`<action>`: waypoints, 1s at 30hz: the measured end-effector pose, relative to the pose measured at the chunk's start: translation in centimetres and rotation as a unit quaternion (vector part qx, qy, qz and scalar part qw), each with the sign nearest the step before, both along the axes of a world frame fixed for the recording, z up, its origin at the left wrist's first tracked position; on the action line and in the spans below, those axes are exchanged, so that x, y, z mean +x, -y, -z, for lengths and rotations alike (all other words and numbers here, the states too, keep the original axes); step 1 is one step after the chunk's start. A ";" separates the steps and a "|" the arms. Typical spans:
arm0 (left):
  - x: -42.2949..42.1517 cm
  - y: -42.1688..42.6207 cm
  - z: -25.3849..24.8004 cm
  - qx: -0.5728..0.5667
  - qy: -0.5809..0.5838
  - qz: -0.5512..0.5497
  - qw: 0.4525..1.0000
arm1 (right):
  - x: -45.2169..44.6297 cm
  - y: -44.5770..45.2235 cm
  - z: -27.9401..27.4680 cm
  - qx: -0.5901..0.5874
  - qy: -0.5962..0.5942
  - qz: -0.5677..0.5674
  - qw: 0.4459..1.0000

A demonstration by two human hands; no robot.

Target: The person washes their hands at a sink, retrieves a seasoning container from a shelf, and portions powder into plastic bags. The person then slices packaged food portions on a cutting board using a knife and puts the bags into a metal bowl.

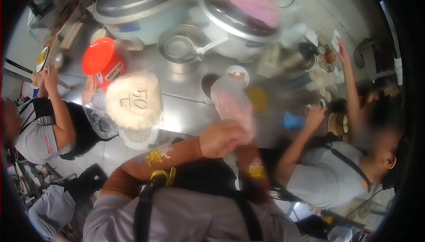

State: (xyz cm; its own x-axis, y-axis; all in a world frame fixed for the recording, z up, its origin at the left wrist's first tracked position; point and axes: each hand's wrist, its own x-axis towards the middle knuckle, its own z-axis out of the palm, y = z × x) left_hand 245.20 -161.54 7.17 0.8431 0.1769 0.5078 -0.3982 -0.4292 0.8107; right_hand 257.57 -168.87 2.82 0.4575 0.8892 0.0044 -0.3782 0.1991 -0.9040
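My left hand [222, 139] is closed at my right wrist, its fingers pinching the cuff of a clear plastic glove. My right hand [234, 107] is inside that loose glove, raised over the steel counter; its fingers are blurred. Left of my hands, a large pale round slab [134, 100] in clear plastic bears dark handwritten marks. Beyond my right hand are a dark round dish [210, 85], a small white bowl [238, 76] with brownish pieces, and a yellow round item [257, 100].
A red labelled container [102, 59], nested metal bowls [179, 48] with a white-handled utensil, and two large lidded pots [144, 3] [241, 21] stand on the counter [177, 105]. Co-workers are at the left [44, 122] and right [336, 171]. A blue item [292, 120] lies at the right.
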 end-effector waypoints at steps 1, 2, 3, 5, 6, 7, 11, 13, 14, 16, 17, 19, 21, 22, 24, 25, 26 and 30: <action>0.1 0.0 0.0 -0.019 -0.001 0.015 1.000 | 1.1 -0.5 0.8 -0.075 0.356 0.015 0.931; 0.3 0.1 0.1 -0.018 0.004 0.003 1.000 | 1.5 -0.5 1.0 -0.072 0.399 0.040 0.913; 0.4 0.3 0.3 -0.016 0.008 -0.009 1.000 | 1.7 -0.8 0.5 -0.072 0.440 0.068 0.893; 0.7 0.5 0.3 -0.024 0.020 -0.023 0.999 | 1.4 -0.5 -0.9 0.076 -0.094 0.130 0.984; 0.7 0.3 0.2 -0.033 0.026 -0.026 0.999 | 1.9 -0.3 -1.0 0.045 0.079 0.128 0.988; 0.8 0.2 0.1 -0.042 0.031 -0.029 0.998 | 1.8 -0.1 -1.1 0.039 0.130 0.135 0.982; 0.3 0.3 -0.8 -0.055 -0.013 0.056 0.997 | 0.4 -0.6 -1.4 0.070 0.067 0.157 0.983; 0.2 1.0 -1.0 -0.063 -0.012 0.100 0.993 | -0.1 -0.8 -1.6 0.084 0.048 0.166 0.981; 0.2 1.0 -0.9 -0.056 -0.023 0.104 0.993 | -0.2 -1.1 -1.9 0.089 0.047 0.170 0.980; 0.3 0.8 -0.4 -0.037 -0.043 0.115 0.992 | -0.2 -1.3 -2.6 0.098 0.048 0.182 0.977; 0.1 0.9 -0.1 -0.053 -0.025 0.107 0.993 | 0.0 -1.3 -3.0 0.097 0.051 0.189 0.976; -0.6 1.1 0.7 -0.089 0.015 0.090 0.992 | 0.8 -1.3 -3.4 0.082 0.072 0.207 0.972; -1.7 -0.1 1.9 -0.102 -0.006 0.039 0.994 | 2.7 -1.0 -3.5 -0.015 0.231 0.232 0.945; -2.3 -0.9 2.7 -0.108 -0.016 0.011 0.994 | 3.8 -0.8 -3.6 -0.069 0.267 0.227 0.934; -3.3 -2.4 5.1 -0.173 -0.102 -0.093 0.975 | 5.3 -1.2 -3.8 -0.169 0.333 0.211 0.903; -3.8 -3.3 5.6 -0.180 -0.123 -0.128 0.967 | 5.7 -1.8 -4.0 -0.195 0.375 0.193 0.886; -4.0 -4.3 6.0 -0.185 -0.141 -0.163 0.959 | 6.1 -2.7 -4.5 -0.217 0.415 0.176 0.866; -5.1 -6.4 6.9 -0.162 -0.150 -0.223 0.950 | 4.9 -4.8 -7.9 -0.229 0.448 0.176 0.846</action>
State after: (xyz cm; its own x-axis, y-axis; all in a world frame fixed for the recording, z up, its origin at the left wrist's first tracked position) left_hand 240.12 -155.18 0.23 0.7462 0.6558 0.1144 0.0336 -0.2087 0.9774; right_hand 262.43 -164.05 10.71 0.6899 0.7008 0.1816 0.5103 -0.2927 -0.8087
